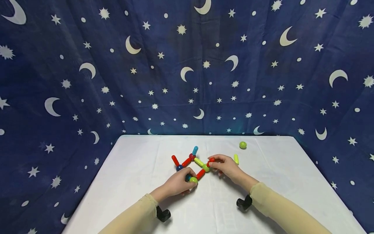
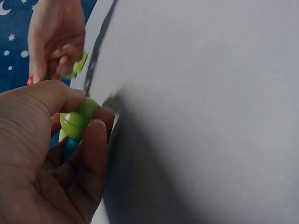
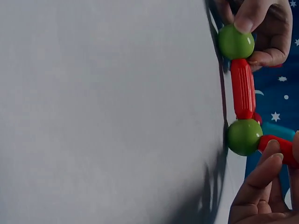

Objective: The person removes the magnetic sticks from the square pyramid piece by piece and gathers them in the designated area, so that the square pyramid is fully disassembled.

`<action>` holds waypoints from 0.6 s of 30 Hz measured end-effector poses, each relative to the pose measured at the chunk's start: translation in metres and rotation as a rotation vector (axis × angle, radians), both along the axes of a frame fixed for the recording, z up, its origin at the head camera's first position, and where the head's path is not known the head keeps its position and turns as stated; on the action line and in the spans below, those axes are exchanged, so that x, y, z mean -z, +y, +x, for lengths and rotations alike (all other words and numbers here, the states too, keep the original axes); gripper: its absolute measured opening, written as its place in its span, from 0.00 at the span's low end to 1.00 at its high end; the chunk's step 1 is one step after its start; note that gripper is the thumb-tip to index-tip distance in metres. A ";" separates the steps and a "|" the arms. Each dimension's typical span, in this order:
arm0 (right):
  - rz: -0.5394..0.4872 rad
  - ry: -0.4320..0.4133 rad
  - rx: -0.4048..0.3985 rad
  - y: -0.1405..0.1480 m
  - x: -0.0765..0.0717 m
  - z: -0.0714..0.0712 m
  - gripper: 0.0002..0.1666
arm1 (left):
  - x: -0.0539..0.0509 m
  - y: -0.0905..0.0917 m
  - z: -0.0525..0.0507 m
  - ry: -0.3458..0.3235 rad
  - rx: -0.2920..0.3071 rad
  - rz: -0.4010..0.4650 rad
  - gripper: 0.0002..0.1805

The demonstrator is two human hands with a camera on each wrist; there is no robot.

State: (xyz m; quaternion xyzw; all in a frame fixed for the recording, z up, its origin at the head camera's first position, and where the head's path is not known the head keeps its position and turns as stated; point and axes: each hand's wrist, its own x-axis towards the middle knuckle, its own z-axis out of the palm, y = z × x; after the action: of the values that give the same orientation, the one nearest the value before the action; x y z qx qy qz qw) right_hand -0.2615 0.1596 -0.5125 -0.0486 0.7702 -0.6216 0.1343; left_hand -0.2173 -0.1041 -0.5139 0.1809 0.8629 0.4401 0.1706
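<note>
In the head view my left hand (image 1: 179, 182) pinches a green ball (image 1: 193, 180) at the near corner of a structure of rods and balls. A red rod (image 1: 200, 174) joins that ball to a second green ball (image 1: 205, 167). My right hand (image 1: 226, 166) grips another red rod (image 1: 211, 160), which touches the second ball, as the right wrist view shows with the rod (image 3: 279, 148) and ball (image 3: 245, 137). A blue rod (image 2: 70, 150) meets the left hand's ball (image 2: 79, 118) in the left wrist view, partly hidden by fingers.
The structure's far side has a dark blue ball (image 1: 179, 167), a dark red ball (image 1: 192, 156), an upright-leaning light blue rod (image 1: 195, 150) and a red rod (image 1: 175, 160). A loose green ball (image 1: 243, 145) and yellow-green rod (image 1: 236, 159) lie at the right on the white table (image 1: 131, 156).
</note>
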 end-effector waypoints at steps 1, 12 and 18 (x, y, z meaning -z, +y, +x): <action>-0.017 -0.019 0.002 -0.001 0.001 0.000 0.26 | -0.001 -0.004 -0.001 0.016 -0.002 -0.014 0.11; -0.210 -0.218 -0.054 -0.014 0.006 0.012 0.28 | -0.009 -0.016 -0.016 0.183 -0.123 -0.118 0.25; -0.292 -0.265 -0.045 -0.026 0.009 0.016 0.30 | -0.004 0.011 -0.011 0.063 -0.130 0.083 0.28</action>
State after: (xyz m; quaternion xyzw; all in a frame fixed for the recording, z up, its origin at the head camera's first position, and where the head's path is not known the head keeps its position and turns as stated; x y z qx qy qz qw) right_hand -0.2456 0.1332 -0.5210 -0.0027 0.6462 -0.7245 0.2398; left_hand -0.2284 -0.0928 -0.5103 0.1453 0.8588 0.4796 0.1066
